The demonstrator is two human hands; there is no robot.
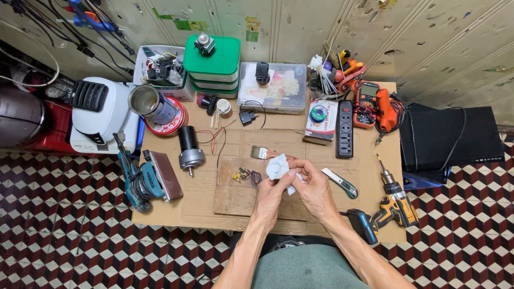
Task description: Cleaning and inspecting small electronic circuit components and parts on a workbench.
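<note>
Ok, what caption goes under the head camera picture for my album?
Two hands, left and right, hold a white tissue over a cardboard-covered table crowded with tools.

Even, diffuse overhead light; scene bright throughout. Shadows are soft and short, gathering just beneath the left hand [273, 195] and right hand [313, 192] on the cardboard-covered table [375, 160]. Mild glare on the metal can [147, 101] far left of the grip. Focus sharp centrally; wide-angle lens bends the frame edges.

home repair workshop: cordless drill [395, 206], sander [149, 182], multimeter [366, 104]
</note>
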